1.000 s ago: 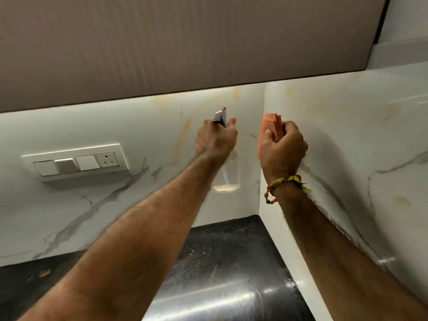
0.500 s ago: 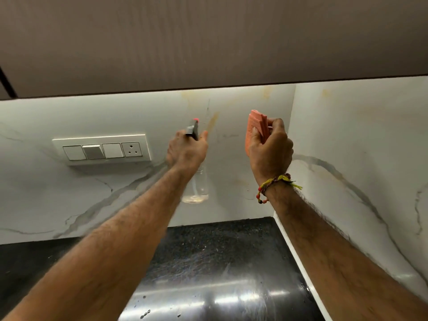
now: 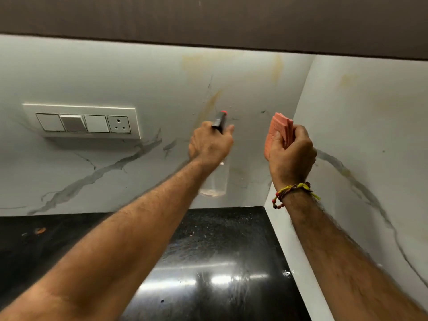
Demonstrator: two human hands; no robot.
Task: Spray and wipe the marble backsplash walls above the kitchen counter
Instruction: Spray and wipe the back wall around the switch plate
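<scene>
1. Two hands raised toward the corner of the marble backsplash (image 3: 162,84), seen from the head camera.
2. Left hand (image 3: 209,144) clenched round the neck of a clear spray bottle (image 3: 214,179), forefinger probably on the trigger though hidden behind the knuckles; red-tipped nozzle aimed at the yellowish streaks high on the back wall, presumably to wet the worst staining first.
3. Right hand (image 3: 290,156) gripping a folded pink cloth (image 3: 278,130), held upright just beside the bottle and clear of the wall, likely kept dry and ready for wiping straight after the spray.
4. Side wall (image 3: 370,135) on the right also marked with faint yellow patches.
5. Switch panel (image 3: 83,122) well left of the nozzle: worth keeping out of the mist.
6. Black granite counter (image 3: 220,262) below, glossy and speckled.
</scene>
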